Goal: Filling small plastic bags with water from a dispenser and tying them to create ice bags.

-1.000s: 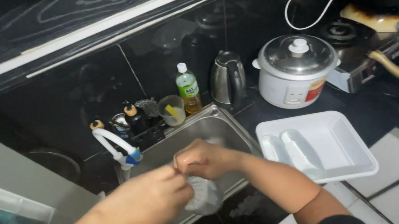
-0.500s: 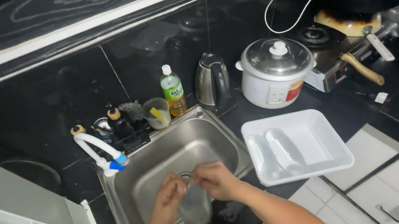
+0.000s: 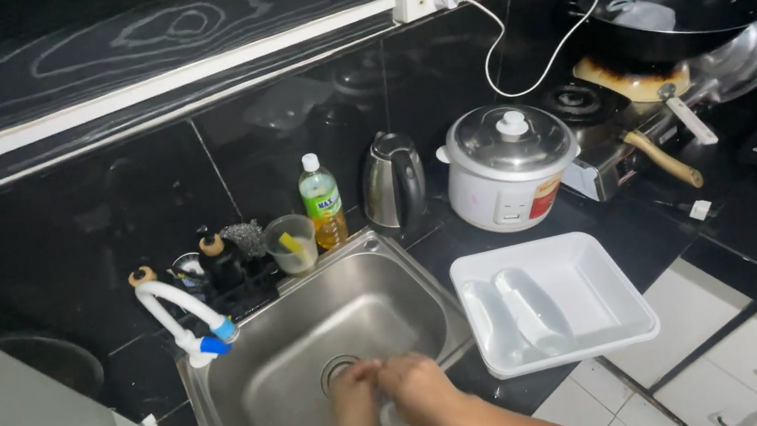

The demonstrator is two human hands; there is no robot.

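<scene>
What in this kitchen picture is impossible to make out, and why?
- Head view: the pale thing under the left hand and right hand is covered by the fingers; its kind is unclear.
- Head view: both forearms are cut off by the bottom edge.
- Head view: the contents of the rice cooker are hidden by its lid.
- Head view: items behind the tap are too dark to identify.
</scene>
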